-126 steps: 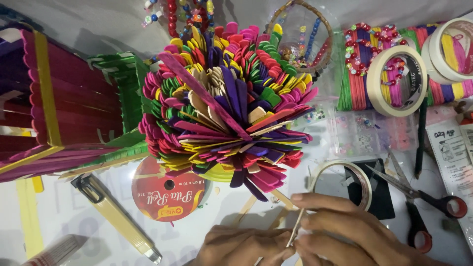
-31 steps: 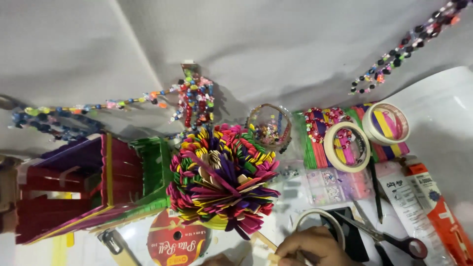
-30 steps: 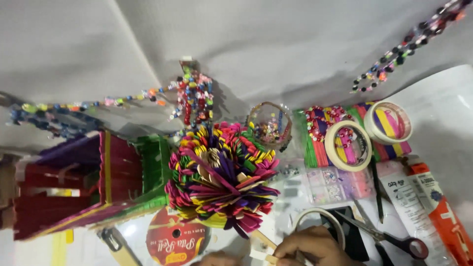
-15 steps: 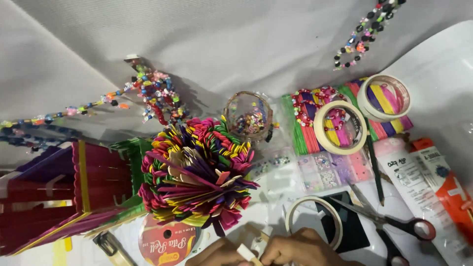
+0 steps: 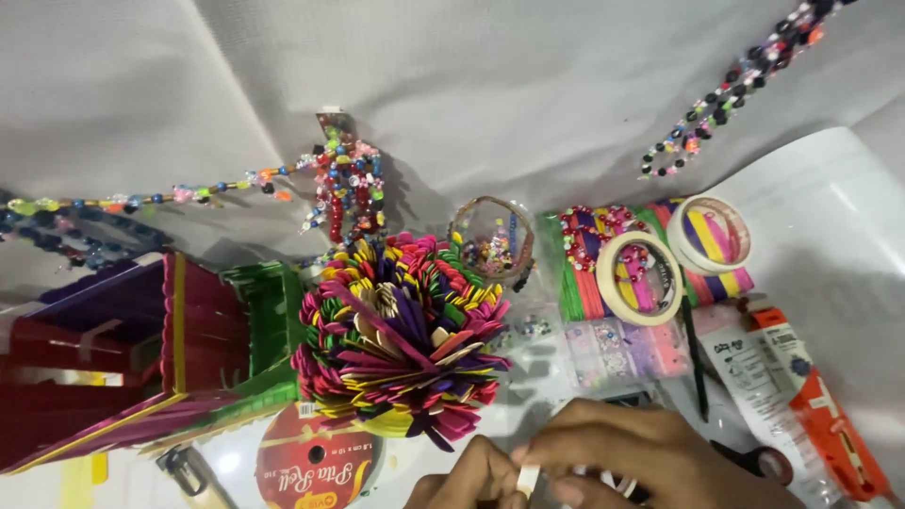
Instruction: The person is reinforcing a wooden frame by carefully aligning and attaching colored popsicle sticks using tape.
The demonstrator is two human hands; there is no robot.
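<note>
At the bottom centre of the frame the left hand (image 5: 467,481) and right hand (image 5: 636,457) meet, both pinching a small pale stick (image 5: 528,479) between fingertips, just below the multicoloured craft-stick flower (image 5: 401,344) that stands mid-frame on the desk (image 5: 848,245). Left of the flower sits a maroon, purple and green craft-stick house (image 5: 141,358), with a red ribbon spool (image 5: 316,462) at the lower edge beside the left hand; to the upper right lie two tape rolls (image 5: 641,278) over coloured sticks, a small bead basket (image 5: 492,240) and glue tubes (image 5: 801,405) at far right
</note>
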